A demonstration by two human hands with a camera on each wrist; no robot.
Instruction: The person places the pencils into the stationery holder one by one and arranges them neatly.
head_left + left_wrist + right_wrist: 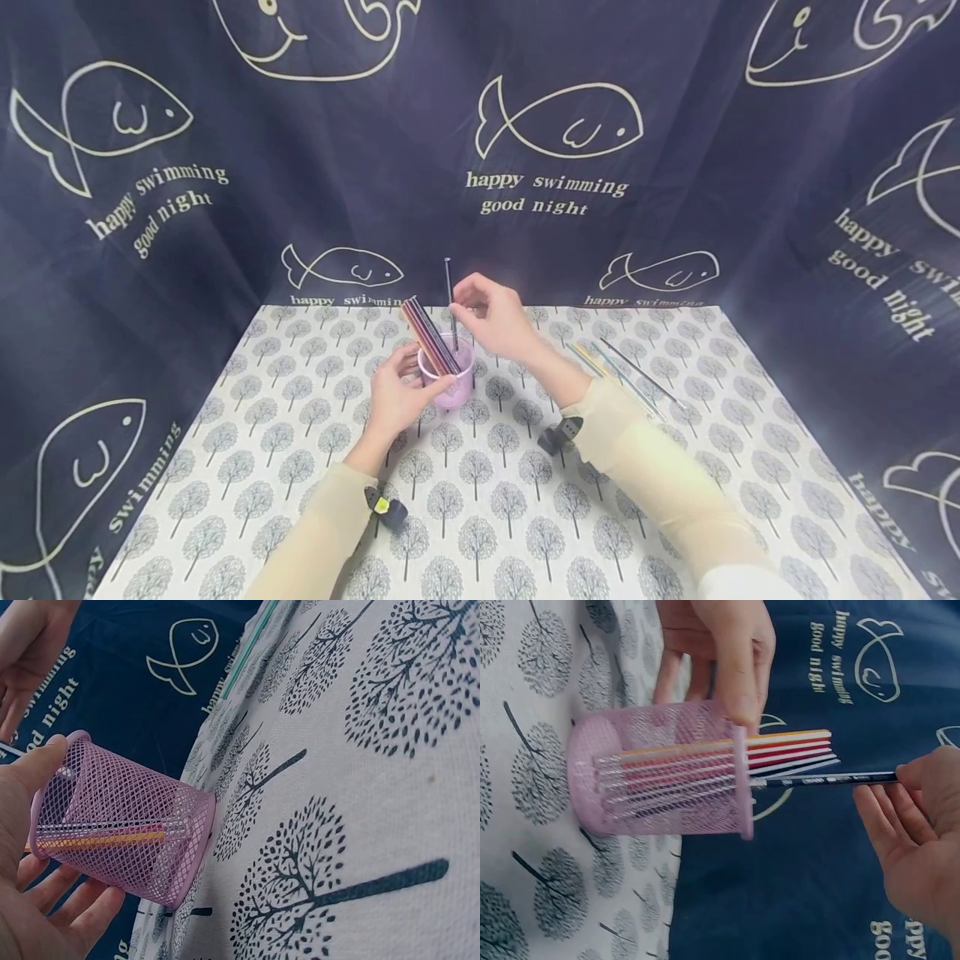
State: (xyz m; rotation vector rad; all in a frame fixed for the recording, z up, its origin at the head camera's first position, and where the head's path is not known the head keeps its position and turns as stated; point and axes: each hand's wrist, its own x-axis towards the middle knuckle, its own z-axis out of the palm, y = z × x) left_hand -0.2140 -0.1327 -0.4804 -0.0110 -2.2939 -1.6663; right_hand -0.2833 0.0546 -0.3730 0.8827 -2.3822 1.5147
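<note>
My left hand (397, 393) holds a pink mesh pencil cup (454, 393) that stands on the tablecloth, thumb along the near rim and fingers around the side. Several pencils (795, 746) in orange, red, white and dark tones lean together inside the cup. Between the thumb and fingertips of my right hand (497, 318) is a dark pencil (825, 779) with pale markings, pinched near its upper part. It points down nearly upright, its lower end at the cup's opening, beside the leaning bunch.
Several loose pencils (626, 375), yellowish, blue and dark, lie on the table right of the cup, behind my right forearm. The white tablecloth (480, 517) has a tree print. A dark blue curtain (555, 233) with fish drawings closes off the back and both sides.
</note>
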